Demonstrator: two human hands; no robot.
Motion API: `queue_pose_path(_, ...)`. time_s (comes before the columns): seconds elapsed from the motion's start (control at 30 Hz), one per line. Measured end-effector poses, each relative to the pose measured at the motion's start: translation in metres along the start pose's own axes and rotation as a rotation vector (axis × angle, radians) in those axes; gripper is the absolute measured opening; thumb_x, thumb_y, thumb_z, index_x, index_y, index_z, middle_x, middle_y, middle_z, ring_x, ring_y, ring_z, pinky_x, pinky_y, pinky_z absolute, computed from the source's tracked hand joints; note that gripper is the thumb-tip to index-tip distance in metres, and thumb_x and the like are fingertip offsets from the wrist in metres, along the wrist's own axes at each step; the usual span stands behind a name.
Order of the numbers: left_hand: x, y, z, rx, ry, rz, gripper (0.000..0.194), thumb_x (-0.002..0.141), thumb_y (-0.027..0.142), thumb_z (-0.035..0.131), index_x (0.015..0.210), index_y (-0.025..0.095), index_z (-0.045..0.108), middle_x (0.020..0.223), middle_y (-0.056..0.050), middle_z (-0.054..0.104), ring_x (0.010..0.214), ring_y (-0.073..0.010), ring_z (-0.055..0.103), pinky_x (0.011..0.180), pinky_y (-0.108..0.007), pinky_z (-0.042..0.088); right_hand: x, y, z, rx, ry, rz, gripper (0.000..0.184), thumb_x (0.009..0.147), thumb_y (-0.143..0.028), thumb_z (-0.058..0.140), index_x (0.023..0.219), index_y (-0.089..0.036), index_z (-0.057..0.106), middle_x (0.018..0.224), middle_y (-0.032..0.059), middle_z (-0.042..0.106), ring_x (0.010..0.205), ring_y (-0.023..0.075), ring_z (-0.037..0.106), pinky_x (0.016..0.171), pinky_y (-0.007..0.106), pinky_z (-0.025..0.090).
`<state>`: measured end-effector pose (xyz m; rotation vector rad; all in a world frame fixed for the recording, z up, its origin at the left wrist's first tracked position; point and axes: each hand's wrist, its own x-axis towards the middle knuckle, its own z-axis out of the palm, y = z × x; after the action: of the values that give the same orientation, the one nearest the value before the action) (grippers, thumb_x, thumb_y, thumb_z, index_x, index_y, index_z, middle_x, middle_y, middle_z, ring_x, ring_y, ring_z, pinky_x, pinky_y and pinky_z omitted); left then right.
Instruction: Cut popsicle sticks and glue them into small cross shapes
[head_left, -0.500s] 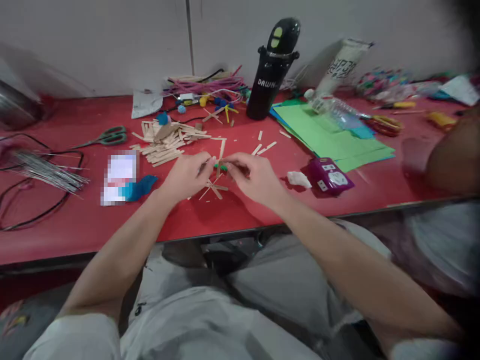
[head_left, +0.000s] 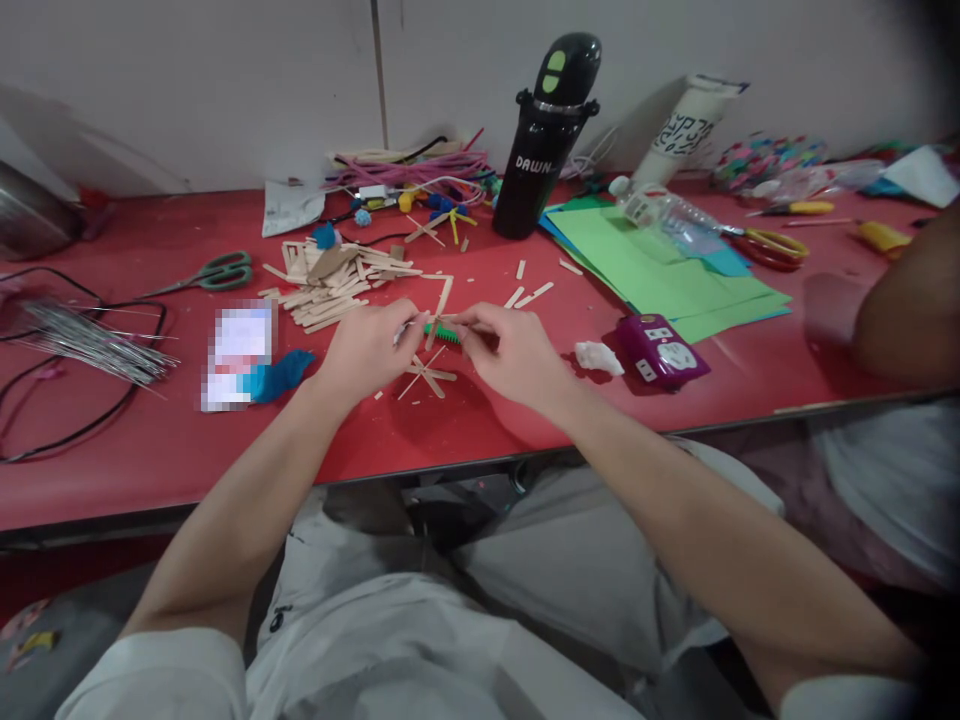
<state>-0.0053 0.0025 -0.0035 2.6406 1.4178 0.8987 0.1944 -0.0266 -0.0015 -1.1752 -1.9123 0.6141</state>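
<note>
Just above the red table, my left hand [head_left: 366, 345] and my right hand [head_left: 516, 350] face each other with fingertips pinched. A short green ridged strip [head_left: 445, 334] spans the gap between them, both hands gripping it. A thin wooden stick [head_left: 435, 330] crosses the strip upright, close to my left fingertips. Beyond the hands, bent joined wooden sticks [head_left: 442, 292] lie on the table. Below the hands is a star of crossed craft sticks [head_left: 429, 376]. Something pale shows at my left fingers, too small to make out.
A pile of craft sticks [head_left: 337, 285] lies behind my left hand, with green-handled scissors [head_left: 225, 270] farther left. A black bottle [head_left: 544, 140] stands at the back. Green paper sheets [head_left: 675, 280] and a purple box [head_left: 664, 352] lie right. Another person's arm [head_left: 911, 300] rests at the right edge.
My hands have shifted slightly, the left one rising a little. More of the green strip shows between the fingertips now. The other things stay in place.
</note>
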Motion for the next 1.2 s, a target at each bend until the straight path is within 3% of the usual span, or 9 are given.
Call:
queue_pose_path(0.1,0.0,0.0,-0.002,-0.051,0.004,0.018,0.027,0.094,0.031,0.047,0.072,0.017,0.056,0.058,0.001,0.051,0.055,-0.0119,0.044,0.057,-0.029,0.03,-0.001,0.0,0.0,-0.042,0.013,-0.028,0.018,0.088,-0.012,0.054,0.097,-0.017,0.069,0.095,0.0081,0.077,0.083,0.0214,0.072,0.073,0.034,0.052)
queue_pose_path(0.2,0.0,0.003,-0.004,-0.141,0.008,0.025,0.03,0.095,0.031,0.047,0.068,0.018,0.05,0.056,0.003,0.045,0.052,-0.0103,0.04,0.055,-0.028,0.029,0.001,0.001,-0.001,0.075,0.021,0.032,0.013,0.089,-0.017,0.056,0.091,-0.018,0.068,0.089,0.007,0.076,0.079,0.0198,0.07,0.07,0.033,0.051)
queue_pose_path(0.37,0.0,0.01,-0.006,-0.215,-0.063,0.023,0.032,0.096,0.031,0.045,0.067,0.019,0.046,0.054,0.005,0.039,0.05,-0.0095,0.037,0.053,-0.028,0.027,0.002,0.002,-0.001,0.14,-0.023,0.063,0.013,0.091,-0.023,0.055,0.087,-0.018,0.065,0.07,0.0034,0.069,0.065,0.0168,0.064,0.064,0.031,0.049)
queue_pose_path(0.53,-0.001,0.012,-0.008,-0.211,-0.106,0.008,0.032,0.097,0.033,0.044,0.068,0.019,0.049,0.055,0.005,0.041,0.05,-0.0099,0.038,0.053,-0.028,0.027,-0.002,0.002,-0.001,-0.014,0.002,-0.014,0.011,0.089,-0.016,0.055,0.093,-0.018,0.066,0.085,0.005,0.074,0.075,0.0174,0.067,0.07,0.031,0.048)
queue_pose_path(0.6,0.0,0.01,-0.009,-0.198,-0.084,0.005,0.032,0.097,0.033,0.045,0.069,0.019,0.051,0.055,0.005,0.041,0.05,-0.0101,0.038,0.053,-0.028,0.027,0.0,0.002,-0.003,0.031,0.042,0.011,0.01,0.091,-0.026,0.059,0.087,-0.018,0.064,0.079,0.0037,0.071,0.071,0.0161,0.065,0.066,0.029,0.047)
queue_pose_path(0.73,0.0,0.007,-0.01,-0.194,-0.033,0.042,0.03,0.095,0.031,0.049,0.069,0.018,0.055,0.055,0.004,0.044,0.051,-0.0102,0.04,0.055,-0.027,0.03,0.006,0.001,-0.011,0.14,0.156,0.067,0.028,0.092,-0.044,0.06,0.08,-0.019,0.062,0.069,0.0005,0.063,0.062,0.012,0.056,0.058,0.027,0.041)
queue_pose_path(0.9,-0.002,0.007,-0.008,-0.278,-0.085,0.107,0.023,0.094,0.027,0.051,0.079,0.018,0.066,0.057,0.003,0.054,0.05,-0.0095,0.042,0.054,-0.025,0.031,0.011,0.0,-0.014,0.259,0.034,0.088,0.036,0.083,-0.053,0.069,0.079,-0.018,0.066,0.066,0.0003,0.062,0.058,0.0112,0.052,0.054,0.026,0.038)
queue_pose_path(1.2,-0.001,0.009,-0.008,-0.41,-0.088,0.078,0.027,0.094,0.03,0.049,0.074,0.018,0.061,0.06,0.002,0.054,0.055,-0.0103,0.044,0.054,-0.025,0.035,0.012,0.001,-0.018,0.343,-0.086,0.187,0.051,0.082,-0.067,0.063,0.066,-0.019,0.057,0.055,-0.0028,0.051,0.054,0.01,0.046,0.053,0.026,0.035)
